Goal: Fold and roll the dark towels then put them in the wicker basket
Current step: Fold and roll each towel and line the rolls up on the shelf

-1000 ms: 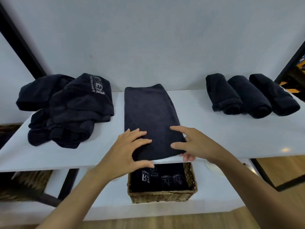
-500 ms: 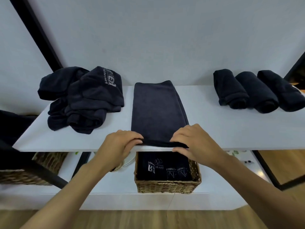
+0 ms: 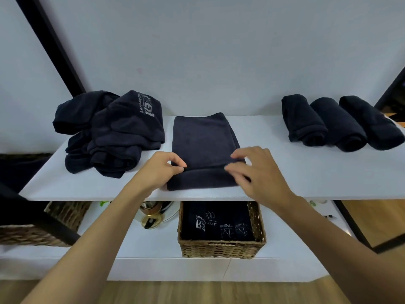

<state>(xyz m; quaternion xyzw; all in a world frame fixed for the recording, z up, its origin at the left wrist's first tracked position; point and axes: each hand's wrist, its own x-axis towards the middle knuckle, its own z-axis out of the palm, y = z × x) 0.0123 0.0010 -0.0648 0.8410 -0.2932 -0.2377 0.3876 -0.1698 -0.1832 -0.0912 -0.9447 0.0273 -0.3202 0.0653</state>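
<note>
A dark towel (image 3: 202, 139), folded into a long strip, lies in the middle of the white shelf (image 3: 306, 176). Its near end is turned over into the first fold of a roll. My left hand (image 3: 158, 170) pinches the left side of that turned edge. My right hand (image 3: 256, 170) holds the right side with thumb and fingertips. Three rolled dark towels (image 3: 337, 123) lie side by side at the shelf's right. A heap of unfolded dark towels (image 3: 114, 134) sits at the left. Below the shelf stands the wicker basket (image 3: 221, 249) with several rolled towels in it.
A second wicker basket (image 3: 32, 233) stands on the lower level at the far left, behind a black frame bar (image 3: 39, 218). A glass lid with a brass knob (image 3: 153, 216) lies left of the towel basket. Wooden floor runs along the bottom.
Both hands took the towel's near edge and turned it away from me, starting a roll. The camera view shifted down and right, showing more of the basket.
</note>
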